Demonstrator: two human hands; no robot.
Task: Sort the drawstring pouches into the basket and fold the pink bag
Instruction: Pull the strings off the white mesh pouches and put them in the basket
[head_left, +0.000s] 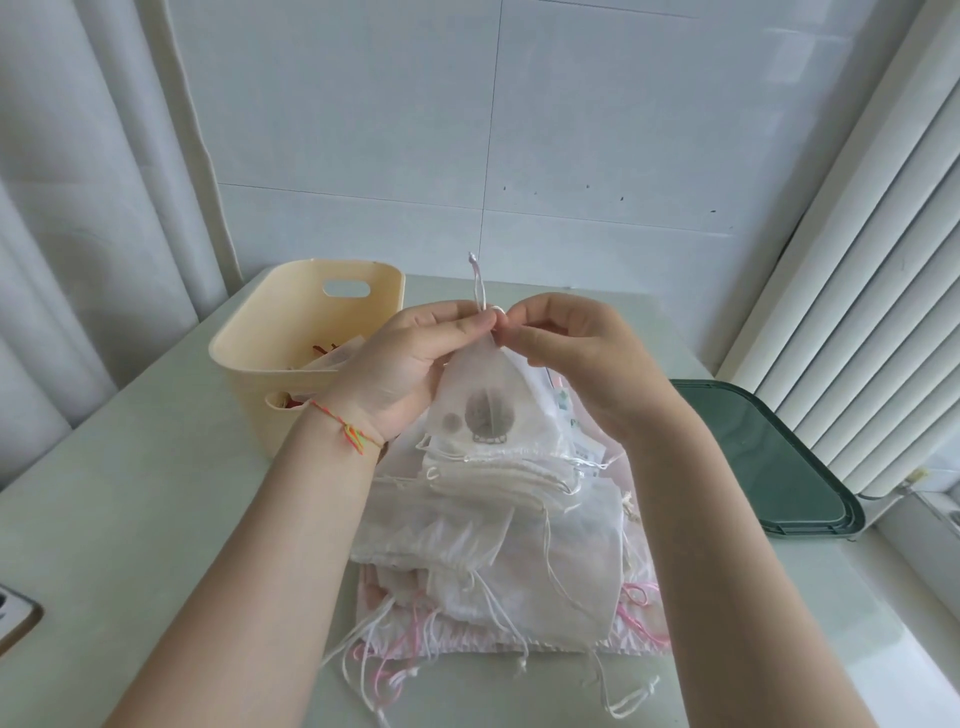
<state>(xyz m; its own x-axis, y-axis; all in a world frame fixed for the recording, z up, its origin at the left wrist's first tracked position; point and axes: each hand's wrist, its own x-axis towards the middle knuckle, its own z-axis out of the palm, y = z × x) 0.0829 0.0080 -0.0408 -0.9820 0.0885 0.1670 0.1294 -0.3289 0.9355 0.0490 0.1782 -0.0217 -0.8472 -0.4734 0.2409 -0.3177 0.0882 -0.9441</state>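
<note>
Loose drawstrings (395, 660) trail nearest, from the pouch pile (493, 545) resting on the pink bag (639, 608). Above the pile, one sheer pouch (488, 410) is pinched at its neck by left hand (410, 364) and right hand (582, 353). A few pouches appear stowed in the cream basket (260, 332) left of the pile; most are judged unsorted, the bag unfolded.

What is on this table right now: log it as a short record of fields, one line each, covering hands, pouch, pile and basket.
left hand: left hand pinches the top of the sheer white drawstring pouch
right hand: right hand pinches the same top, at its white cord
held pouch: lifted above the pile, dark round print on its front
pile: heap of sheer white pouches lying on the pink bag
basket: cream plastic basket to the left, some items already inside
beside pile: dark green tray to the right
</note>
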